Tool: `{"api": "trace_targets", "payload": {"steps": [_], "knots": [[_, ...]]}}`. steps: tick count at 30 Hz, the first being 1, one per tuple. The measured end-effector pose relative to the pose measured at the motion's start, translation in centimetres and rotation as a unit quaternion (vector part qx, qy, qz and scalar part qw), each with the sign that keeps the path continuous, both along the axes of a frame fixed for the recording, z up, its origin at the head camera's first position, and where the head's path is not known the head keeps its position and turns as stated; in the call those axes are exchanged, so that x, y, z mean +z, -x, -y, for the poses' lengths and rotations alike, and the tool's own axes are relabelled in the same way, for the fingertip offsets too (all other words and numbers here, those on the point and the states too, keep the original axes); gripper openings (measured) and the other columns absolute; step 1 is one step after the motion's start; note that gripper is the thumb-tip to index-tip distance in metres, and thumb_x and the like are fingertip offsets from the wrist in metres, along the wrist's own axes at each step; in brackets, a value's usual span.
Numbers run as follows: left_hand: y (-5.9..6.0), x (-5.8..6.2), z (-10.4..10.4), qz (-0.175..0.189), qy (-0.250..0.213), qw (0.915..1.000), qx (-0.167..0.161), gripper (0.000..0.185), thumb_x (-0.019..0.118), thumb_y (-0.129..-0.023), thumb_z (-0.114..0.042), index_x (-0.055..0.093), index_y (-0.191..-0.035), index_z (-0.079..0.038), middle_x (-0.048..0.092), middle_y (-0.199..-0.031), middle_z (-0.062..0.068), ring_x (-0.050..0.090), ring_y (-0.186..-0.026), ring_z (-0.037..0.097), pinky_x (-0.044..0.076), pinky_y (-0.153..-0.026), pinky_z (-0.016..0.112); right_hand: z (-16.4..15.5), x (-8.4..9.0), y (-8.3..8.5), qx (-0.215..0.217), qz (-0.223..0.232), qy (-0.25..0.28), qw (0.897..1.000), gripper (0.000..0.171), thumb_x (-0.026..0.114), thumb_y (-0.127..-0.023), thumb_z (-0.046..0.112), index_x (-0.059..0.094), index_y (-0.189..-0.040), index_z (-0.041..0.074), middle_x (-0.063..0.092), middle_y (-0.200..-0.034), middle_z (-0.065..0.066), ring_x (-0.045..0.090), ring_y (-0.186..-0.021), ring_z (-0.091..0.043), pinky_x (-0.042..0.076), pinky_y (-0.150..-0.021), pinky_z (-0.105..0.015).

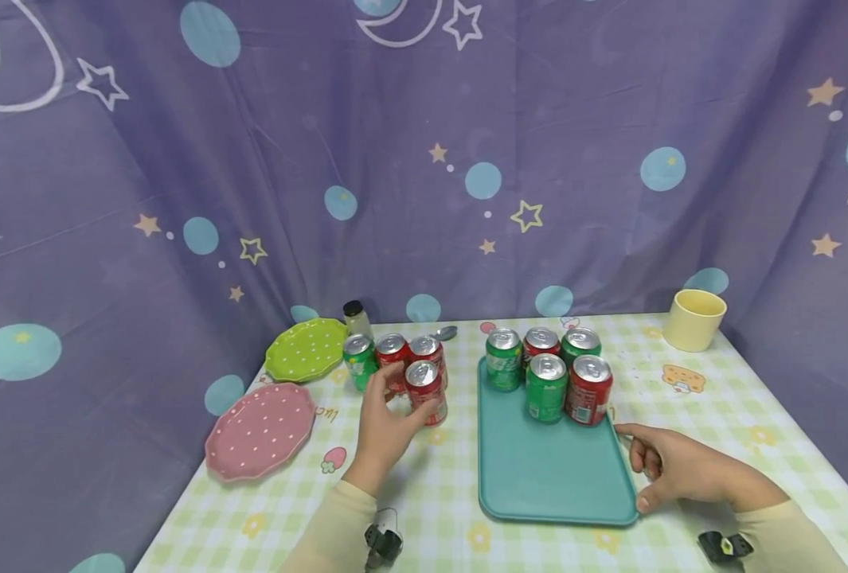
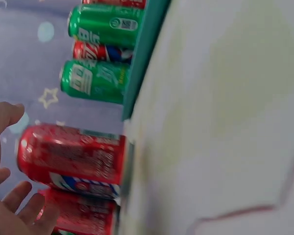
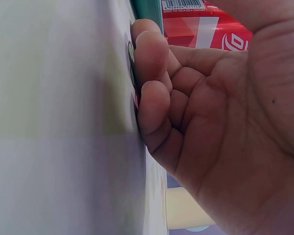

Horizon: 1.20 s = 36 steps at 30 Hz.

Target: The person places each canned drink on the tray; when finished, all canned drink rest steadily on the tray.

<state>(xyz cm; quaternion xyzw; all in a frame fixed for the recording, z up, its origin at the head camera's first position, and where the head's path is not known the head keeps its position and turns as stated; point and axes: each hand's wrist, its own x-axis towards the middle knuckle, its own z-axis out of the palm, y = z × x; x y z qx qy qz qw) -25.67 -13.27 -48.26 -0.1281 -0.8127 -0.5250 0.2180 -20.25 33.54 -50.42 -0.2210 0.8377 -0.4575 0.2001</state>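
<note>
My left hand (image 1: 388,426) is spread around a red cola can (image 1: 424,391) that stands upright on the cloth, left of the tray. In the left wrist view the thumb (image 2: 10,115) is apart from this red can (image 2: 73,155), and the fingers are relaxed beside it. Behind it stand two more red cans (image 1: 392,347) and a green can (image 1: 359,362). My right hand (image 1: 689,465) rests at the right edge of the teal tray (image 1: 560,485), index finger and thumb by the rim, the other fingers loosely bent. Several red and green cans (image 1: 546,390) stand on the tray's far half.
A pink dotted plate (image 1: 262,430) and a green dotted plate (image 1: 307,350) lie at the left. Behind the cans are a black-lidded jar (image 1: 356,320) and a spoon (image 1: 447,333). A yellow cup (image 1: 693,322) stands at the back right. A purple curtain (image 1: 424,159) hangs behind the table.
</note>
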Motion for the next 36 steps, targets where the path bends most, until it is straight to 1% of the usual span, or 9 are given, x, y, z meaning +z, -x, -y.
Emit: {"api": "trace_targets", "payload": {"steps": [3, 6, 9, 13, 17, 22, 27, 33, 36], "knots": [[0.4, -1.0, 0.4, 0.044, -0.014, 0.9989, -0.005, 0.080, 0.094, -0.082, -0.027, 0.050, -0.147, -0.012, 0.056, -0.140, 0.003, 0.058, -0.124, 0.024, 0.052, -0.103, 0.052, 0.0, 0.0, 0.0, 0.000, 0.000, 0.002, 1.000, 0.112, 0.096, -0.072, 0.012, 0.025, -0.153, -0.019, 0.057, -0.095, -0.012, 0.052, -0.069, -0.012, 0.045, -0.057, -0.026], [0.9, -1.8, 0.6, 0.079, -0.028, 0.9963, -0.020, 0.083, 0.093, -0.082, -0.024, 0.045, -0.149, -0.013, 0.055, -0.143, 0.008, 0.058, -0.126, 0.030, 0.051, -0.105, 0.054, 0.0, -0.1, 0.0, 0.002, 0.001, 0.005, 1.000, 0.112, 0.096, -0.072, 0.012, 0.025, -0.153, -0.020, 0.057, -0.095, -0.012, 0.052, -0.070, -0.012, 0.045, -0.058, -0.026], [1.1, -2.2, 0.8, 0.099, -0.044, 0.9932, -0.042, 0.084, 0.092, -0.083, -0.016, 0.043, -0.150, -0.011, 0.054, -0.144, 0.016, 0.057, -0.127, 0.038, 0.050, -0.107, 0.057, 0.1, -0.1, -0.1, 0.000, 0.006, 0.011, 1.000, 0.112, 0.096, -0.071, 0.012, 0.025, -0.152, -0.020, 0.057, -0.095, -0.012, 0.052, -0.070, -0.012, 0.046, -0.058, -0.026], [1.3, -2.7, 0.8, 0.116, -0.054, 0.9897, -0.065, 0.082, 0.091, -0.083, -0.012, 0.043, -0.150, -0.010, 0.055, -0.139, 0.020, 0.057, -0.127, 0.039, 0.049, -0.108, 0.054, 0.1, -0.1, -0.1, -0.003, 0.010, 0.014, 1.000, 0.112, 0.096, -0.071, 0.011, 0.026, -0.152, -0.021, 0.056, -0.095, -0.012, 0.052, -0.070, -0.012, 0.045, -0.057, -0.026], [1.5, -3.2, 0.6, 0.117, -0.051, 0.9896, -0.067, 0.080, 0.090, -0.083, -0.010, 0.046, -0.149, -0.006, 0.058, -0.136, 0.020, 0.058, -0.126, 0.038, 0.050, -0.107, 0.053, 0.1, -0.1, -0.1, -0.003, 0.008, 0.011, 1.000, 0.112, 0.096, -0.071, 0.012, 0.026, -0.152, -0.020, 0.056, -0.095, -0.012, 0.052, -0.070, -0.013, 0.046, -0.057, -0.026], [1.8, -3.6, 0.4, 0.121, -0.059, 0.9894, -0.055, 0.073, 0.090, -0.084, -0.010, 0.050, -0.146, -0.008, 0.060, -0.133, 0.018, 0.060, -0.125, 0.036, 0.050, -0.108, 0.050, 0.0, -0.1, 0.0, 0.000, 0.006, 0.007, 1.000, 0.112, 0.096, -0.072, 0.013, 0.026, -0.153, -0.020, 0.057, -0.095, -0.012, 0.052, -0.070, -0.012, 0.046, -0.057, -0.027], [2.2, -4.1, 0.0, 0.123, -0.053, 0.9897, -0.052, 0.069, 0.090, -0.083, -0.011, 0.052, -0.141, -0.007, 0.062, -0.134, 0.018, 0.063, -0.123, 0.035, 0.051, -0.107, 0.048, 0.0, 0.1, 0.0, 0.002, 0.005, 0.006, 1.000, 0.112, 0.096, -0.072, 0.012, 0.025, -0.153, -0.020, 0.057, -0.094, -0.012, 0.052, -0.069, -0.012, 0.045, -0.057, -0.027], [2.5, -4.4, -0.3, 0.109, -0.049, 0.9919, -0.042, 0.067, 0.090, -0.082, -0.008, 0.052, -0.137, -0.007, 0.064, -0.131, 0.017, 0.064, -0.119, 0.031, 0.052, -0.104, 0.047, 0.1, 0.3, -0.1, 0.004, 0.005, 0.009, 1.000, 0.112, 0.096, -0.073, 0.013, 0.025, -0.153, -0.021, 0.057, -0.094, -0.012, 0.051, -0.069, -0.012, 0.045, -0.057, -0.027], [2.5, -4.6, -0.3, 0.101, -0.057, 0.9922, -0.044, 0.067, 0.090, -0.081, -0.005, 0.052, -0.137, -0.007, 0.064, -0.130, 0.016, 0.064, -0.117, 0.031, 0.053, -0.103, 0.047, 0.1, 0.3, -0.1, 0.006, 0.005, 0.009, 1.000, 0.112, 0.096, -0.073, 0.013, 0.025, -0.152, -0.021, 0.057, -0.094, -0.012, 0.051, -0.069, -0.012, 0.045, -0.057, -0.027]]}}
